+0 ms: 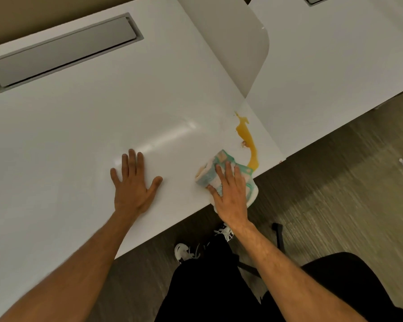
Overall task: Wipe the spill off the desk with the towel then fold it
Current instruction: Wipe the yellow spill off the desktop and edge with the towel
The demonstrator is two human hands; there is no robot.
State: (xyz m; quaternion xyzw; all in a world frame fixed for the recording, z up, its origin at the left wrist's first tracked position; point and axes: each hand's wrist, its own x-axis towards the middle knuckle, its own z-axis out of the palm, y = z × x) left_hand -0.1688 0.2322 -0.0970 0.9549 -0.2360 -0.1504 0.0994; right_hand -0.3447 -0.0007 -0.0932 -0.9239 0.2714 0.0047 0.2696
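An orange-yellow spill (247,138) runs in a thin streak down the right part of the white desk (79,126), reaching the front edge. A bunched towel (209,169), white with green and cream patches, lies at the streak's lower end near the desk's edge. My right hand (230,194) presses flat on top of the towel, fingers spread over it. My left hand (134,182) rests palm down on the bare desk to the left of the towel, fingers apart, holding nothing.
A grey cable-tray lid (63,52) is set into the desk at the back left. A white divider panel (237,45) stands between this desk and the neighbouring desk (335,66). Below the edge are the floor, my shoes and a dark chair base (278,235).
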